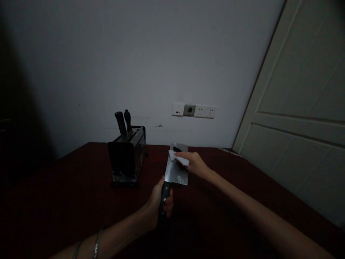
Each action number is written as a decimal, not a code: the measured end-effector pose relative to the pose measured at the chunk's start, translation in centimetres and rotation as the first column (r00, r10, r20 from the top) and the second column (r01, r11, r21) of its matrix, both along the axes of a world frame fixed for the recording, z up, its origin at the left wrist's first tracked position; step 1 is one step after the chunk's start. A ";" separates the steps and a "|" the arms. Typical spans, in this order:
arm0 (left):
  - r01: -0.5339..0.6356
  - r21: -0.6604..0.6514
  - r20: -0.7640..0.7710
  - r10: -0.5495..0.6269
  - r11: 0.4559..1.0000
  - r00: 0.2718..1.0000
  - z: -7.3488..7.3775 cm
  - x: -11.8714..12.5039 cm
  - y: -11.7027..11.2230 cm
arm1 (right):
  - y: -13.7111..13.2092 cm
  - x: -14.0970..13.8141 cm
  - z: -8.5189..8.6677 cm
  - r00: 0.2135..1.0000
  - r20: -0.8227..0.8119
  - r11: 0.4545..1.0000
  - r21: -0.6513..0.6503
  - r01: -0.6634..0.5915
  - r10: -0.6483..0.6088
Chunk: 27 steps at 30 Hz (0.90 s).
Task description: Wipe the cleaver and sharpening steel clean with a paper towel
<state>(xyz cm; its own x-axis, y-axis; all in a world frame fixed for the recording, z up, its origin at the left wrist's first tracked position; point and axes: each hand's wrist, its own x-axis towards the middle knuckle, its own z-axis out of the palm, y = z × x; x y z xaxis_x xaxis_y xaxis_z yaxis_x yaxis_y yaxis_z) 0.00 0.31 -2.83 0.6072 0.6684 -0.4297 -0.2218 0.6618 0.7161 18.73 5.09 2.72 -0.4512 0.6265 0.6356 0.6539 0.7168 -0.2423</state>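
Observation:
A cleaver (176, 174) with a wide, shiny blade and a black riveted handle points away from me above the dark red table. My left hand (159, 198) is wrapped round its handle. On the upper part of the blade, my right hand (196, 163) presses a folded white cloth or tissue (180, 159), with fingers closed on it. Whitish smears show on the blade near its lower right corner. Left of the cleaver stands a dark knife block (126, 154), with two black handles (124, 122) sticking up from its slots.
The dark red table (88, 180) reaches back to a pale wall (151, 64). Wall sockets (194, 110) sit just above its far edge. A light panelled door (302, 108) rises along the right side. The room is dim.

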 end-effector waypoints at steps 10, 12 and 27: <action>0.048 -0.048 -0.053 -0.050 0.998 0.997 0.0 0.3 -0.2 | 0.1 2.0 -0.8 0.990 0.010 0.990 0.030 0.141 -0.141; 0.015 -0.030 -0.041 -0.016 0.999 0.999 -0.2 0.2 0.0 | -2.0 0.9 -2.3 0.999 -0.009 0.999 0.028 0.039 -0.039; 0.100 0.029 0.011 -0.100 0.995 0.995 0.5 -0.2 -0.2 | 0.8 3.8 1.1 0.995 0.007 0.992 0.078 0.098 -0.099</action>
<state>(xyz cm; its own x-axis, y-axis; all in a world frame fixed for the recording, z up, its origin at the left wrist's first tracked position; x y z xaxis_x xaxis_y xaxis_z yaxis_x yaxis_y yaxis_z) -0.25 0.12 -2.29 0.6765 0.6161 -0.4034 -0.1645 0.6603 0.7327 22.53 5.87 3.82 -0.3969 0.6175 0.6791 0.7247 0.6649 -0.1810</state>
